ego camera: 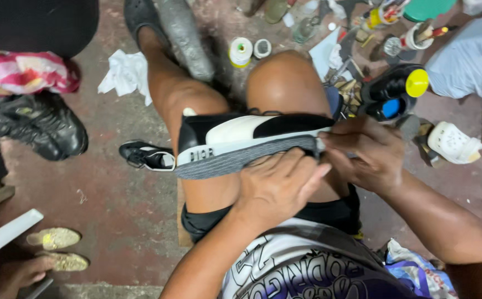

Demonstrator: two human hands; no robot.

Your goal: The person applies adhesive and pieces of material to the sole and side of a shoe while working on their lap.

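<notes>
A black and white sneaker (241,135) with a grey textured sole lies on its side across my knees, sole edge turned toward me. My left hand (277,185) presses against the grey sole near its middle, fingers spread along it. My right hand (365,155) pinches the right end of the sneaker where sole meets upper. Both hands hold the shoe against my thighs.
A second black and white sneaker (147,156) lies on the red floor at left, near black boots (39,130). White thread spools (241,51), bottles (398,83) with yellow and blue caps, a white clog (454,143), gold sandals (58,249) and another person's hand (16,274) surround me.
</notes>
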